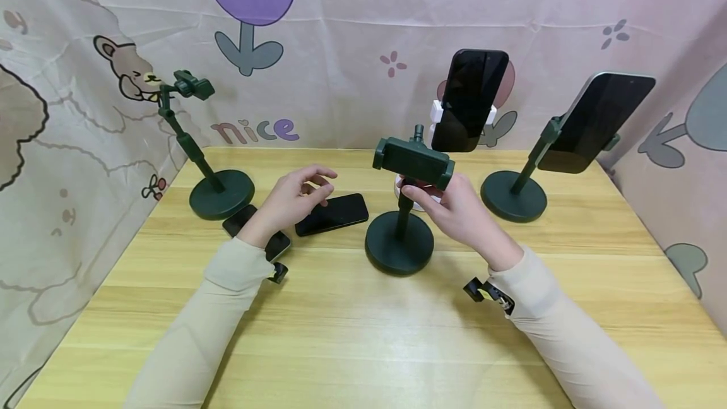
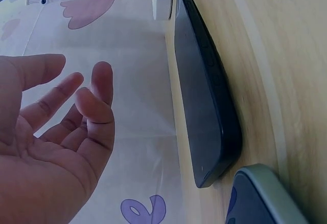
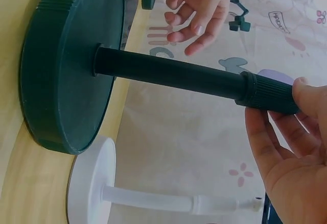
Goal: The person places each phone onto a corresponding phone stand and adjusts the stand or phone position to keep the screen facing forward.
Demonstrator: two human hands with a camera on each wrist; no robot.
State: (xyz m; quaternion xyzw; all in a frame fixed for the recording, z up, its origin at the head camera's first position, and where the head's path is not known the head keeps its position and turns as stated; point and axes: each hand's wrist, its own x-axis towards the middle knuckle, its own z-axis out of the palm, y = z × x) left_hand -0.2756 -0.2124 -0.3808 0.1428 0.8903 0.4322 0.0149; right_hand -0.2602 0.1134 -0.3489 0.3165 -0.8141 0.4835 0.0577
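Note:
A dark green phone stand (image 1: 400,243) stands upright near the middle of the table, its clamp holding no phone. My right hand (image 1: 462,216) grips its pole; in the right wrist view, thumb and fingers pinch the ribbed collar (image 3: 268,92). My left hand (image 1: 295,197) hovers with loosely bent fingers, holding nothing. Below it and to its right lies a black phone (image 1: 341,213), screen up. A second phone (image 1: 278,245) lies partly hidden under the left wrist; the left wrist view shows its pale edge.
At the back left stands another green stand (image 1: 221,194) with a bare clamp. A white stand (image 1: 437,111) behind my right hand carries a dark phone (image 1: 470,100). To the right, a third green stand (image 1: 514,196) holds a phone (image 1: 596,122). A printed cloth hangs behind the table.

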